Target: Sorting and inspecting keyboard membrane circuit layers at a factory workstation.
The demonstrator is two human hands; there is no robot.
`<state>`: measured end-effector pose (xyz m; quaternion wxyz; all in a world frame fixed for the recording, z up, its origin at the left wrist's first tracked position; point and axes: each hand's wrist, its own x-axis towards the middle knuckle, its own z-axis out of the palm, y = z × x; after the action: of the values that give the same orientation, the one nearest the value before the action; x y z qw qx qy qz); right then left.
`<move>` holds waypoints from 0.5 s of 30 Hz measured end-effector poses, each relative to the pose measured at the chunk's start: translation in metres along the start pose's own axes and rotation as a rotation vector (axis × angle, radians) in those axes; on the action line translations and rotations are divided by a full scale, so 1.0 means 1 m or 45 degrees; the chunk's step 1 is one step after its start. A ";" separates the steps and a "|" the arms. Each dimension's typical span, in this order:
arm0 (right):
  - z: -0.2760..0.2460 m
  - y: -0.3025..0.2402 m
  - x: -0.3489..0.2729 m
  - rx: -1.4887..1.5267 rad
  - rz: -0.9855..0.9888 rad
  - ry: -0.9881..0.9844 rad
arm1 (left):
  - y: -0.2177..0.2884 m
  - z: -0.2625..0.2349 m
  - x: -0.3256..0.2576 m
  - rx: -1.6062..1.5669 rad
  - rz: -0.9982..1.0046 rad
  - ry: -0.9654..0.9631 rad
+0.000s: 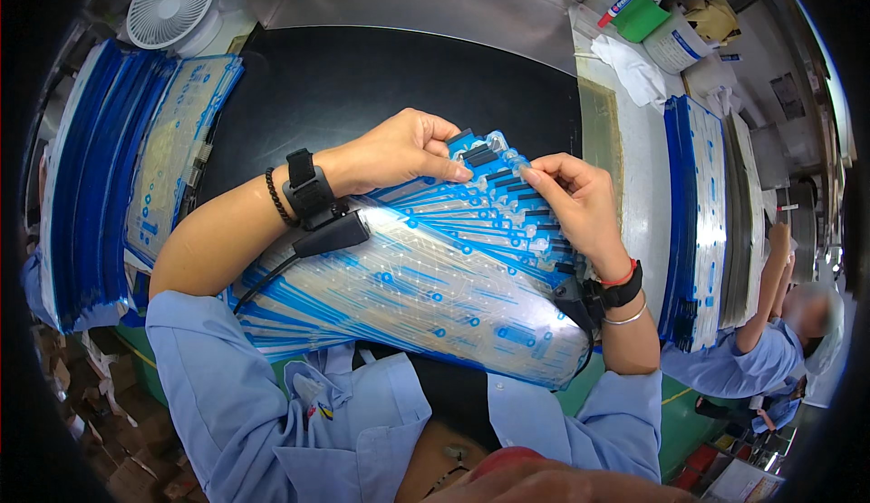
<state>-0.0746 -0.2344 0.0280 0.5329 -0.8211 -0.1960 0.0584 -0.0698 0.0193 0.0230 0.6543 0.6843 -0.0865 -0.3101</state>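
A fanned stack of thin, clear plastic membrane circuit sheets (426, 267) with blue printed tracks lies in front of me, spreading toward my body. At its far right end the layers carry short black connector tails (480, 156). My left hand (399, 151) is closed, thumb and fingers pinching the far edge of the sheets beside these tails. My right hand (582, 202) pinches the fan's right edge between thumb and forefinger, next to other black tails. How many layers each hand grips is hidden. Wrist devices with cables sit on both my wrists.
Under the sheets is a black work mat (308, 72). Tall stacks of blue-edged sheets stand at left (95, 195) and right (696, 222). A white fan (172, 4) is far left. At the far right are a white tub (675, 43) and cloth (630, 70); a co-worker's sleeve (739, 358) shows beyond.
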 end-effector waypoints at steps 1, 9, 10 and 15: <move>-0.001 -0.001 0.001 -0.001 0.000 0.000 | 0.001 0.002 0.000 0.009 0.011 0.016; 0.003 -0.008 0.002 -0.139 0.007 0.007 | -0.003 0.001 -0.001 -0.036 0.041 0.020; 0.002 -0.008 0.001 -0.141 0.005 0.005 | -0.002 0.001 -0.001 -0.033 0.036 0.012; 0.001 -0.003 -0.002 -0.125 -0.051 0.020 | 0.000 0.001 -0.002 -0.033 0.033 0.010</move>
<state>-0.0775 -0.2329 0.0298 0.4945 -0.8426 -0.2109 0.0318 -0.0718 0.0197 0.0234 0.6674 0.6759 -0.0889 -0.2998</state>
